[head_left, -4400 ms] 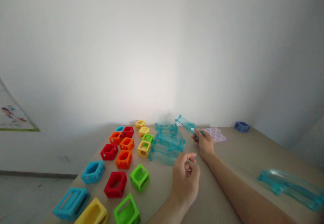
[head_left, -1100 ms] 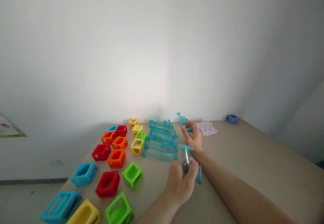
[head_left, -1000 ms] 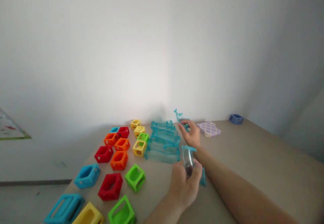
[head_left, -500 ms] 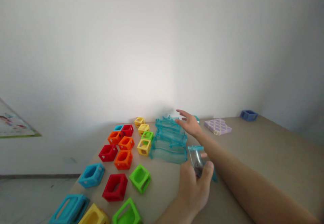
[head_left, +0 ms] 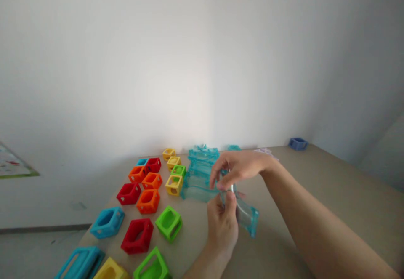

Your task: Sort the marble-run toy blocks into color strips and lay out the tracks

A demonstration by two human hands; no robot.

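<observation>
My left hand [head_left: 223, 222] is closed around a clear teal curved plastic track piece [head_left: 248, 213], its thumb pressed on top. One end of the piece slants down to the right, free of the table. My right hand [head_left: 241, 167] reaches over from the right, and its bent fingers pinch the upper end of the same piece. Those fingers partly cover that end. Just beyond and to the left, similar teal track pieces [head_left: 198, 182] lie in a row on the table, some hidden behind my right hand.
Left of the hands stand several hollow plastic cubes: red [head_left: 137, 236], orange [head_left: 148, 201], yellow [head_left: 174, 184], green [head_left: 168, 223] and blue [head_left: 107, 222]. Toward the wall lie a lilac lattice piece [head_left: 267, 150], a teal piece [head_left: 234, 147] and a dark blue block [head_left: 298, 144].
My right hand has come back from above the teal row and taken hold of the track piece in my left hand. The piece has turned, its free end now pointing down right.
</observation>
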